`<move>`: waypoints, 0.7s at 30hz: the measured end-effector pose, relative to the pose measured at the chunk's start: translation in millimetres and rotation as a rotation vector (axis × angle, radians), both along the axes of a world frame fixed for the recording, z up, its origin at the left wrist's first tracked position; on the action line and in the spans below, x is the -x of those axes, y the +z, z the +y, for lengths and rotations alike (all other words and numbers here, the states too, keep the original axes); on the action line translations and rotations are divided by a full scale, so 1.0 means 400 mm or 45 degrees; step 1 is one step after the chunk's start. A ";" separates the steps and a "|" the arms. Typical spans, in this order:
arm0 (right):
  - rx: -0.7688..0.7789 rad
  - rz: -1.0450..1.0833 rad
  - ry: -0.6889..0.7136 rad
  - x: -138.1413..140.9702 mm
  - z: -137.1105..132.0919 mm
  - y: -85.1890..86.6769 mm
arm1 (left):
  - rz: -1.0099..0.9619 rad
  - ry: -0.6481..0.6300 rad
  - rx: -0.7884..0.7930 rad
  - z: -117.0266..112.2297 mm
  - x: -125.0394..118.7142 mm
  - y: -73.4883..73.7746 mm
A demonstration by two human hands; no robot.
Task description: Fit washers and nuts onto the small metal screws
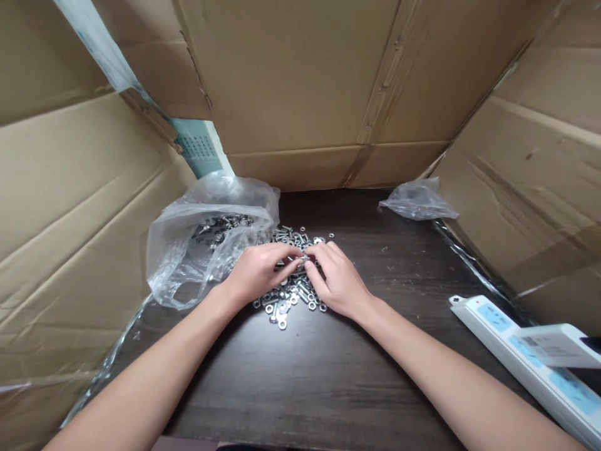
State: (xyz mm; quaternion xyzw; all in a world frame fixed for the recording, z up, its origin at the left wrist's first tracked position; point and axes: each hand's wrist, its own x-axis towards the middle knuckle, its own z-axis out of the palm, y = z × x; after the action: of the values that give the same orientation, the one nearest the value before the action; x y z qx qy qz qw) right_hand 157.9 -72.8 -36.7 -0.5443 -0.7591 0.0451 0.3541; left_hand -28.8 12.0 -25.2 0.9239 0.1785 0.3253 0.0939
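Fasteners (303, 292) lie well inside the front edge of the table (263, 388).

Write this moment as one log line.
left hand: pinching | right hand: pinching | between them: small metal hardware | beneath: loose nuts, bolts | at left: open plastic bag

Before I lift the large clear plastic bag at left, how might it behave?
The large clear plastic bag is probably floppy: its thin film creases. The silver metal fasteners inside likely add weight and could spill through its open mouth.
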 end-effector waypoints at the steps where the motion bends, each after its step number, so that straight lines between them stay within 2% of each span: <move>1: -0.007 0.006 0.011 -0.001 0.000 0.000 | -0.001 -0.002 -0.002 0.000 0.000 -0.001; 21: 0.071 0.135 0.095 -0.008 0.009 -0.004 | -0.055 -0.032 -0.050 0.001 -0.003 -0.005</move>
State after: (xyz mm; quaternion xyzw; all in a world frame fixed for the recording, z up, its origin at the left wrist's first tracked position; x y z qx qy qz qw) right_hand 161.0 -69.1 -38.3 -0.5220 -0.7577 0.1082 0.3765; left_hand -27.6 12.6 -27.0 0.9204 0.1584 0.3477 0.0835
